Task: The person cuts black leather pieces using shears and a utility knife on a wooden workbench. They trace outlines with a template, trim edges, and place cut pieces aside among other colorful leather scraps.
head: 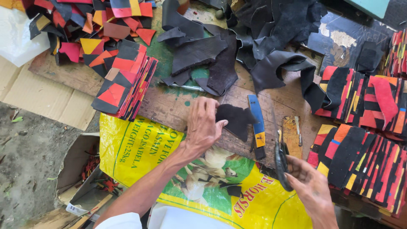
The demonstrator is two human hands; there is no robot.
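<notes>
Dark suede-like leather piece point(235, 120) lay flat on the worn wooden workbench point(169, 106), pinned at its near-left edge by the left hand point(202, 125), which reached in from below with the forearm angled up, palm down, fingers spread and pressing on the scrap rather than closed around it. Right hand point(308, 186) sat lower right, palm turned up, fingers curled shut on the handles of dark scissors point(280, 159), blades pointing away up the bench. The piece was irregular, matte, near-black, with a notched outline; it touched a blue-and-yellow strip tool point(257, 123) lying just to its right. Yellow printed woven sack point(140, 148) hung over the bench's near edge. Below left, an open cardboard box point(78, 169) held red and black offcuts. Stacks of red, black and yellow patchwork panels point(125, 85) stood left and right; loose black leather scraps point(203, 55) were heaped behind.
</notes>
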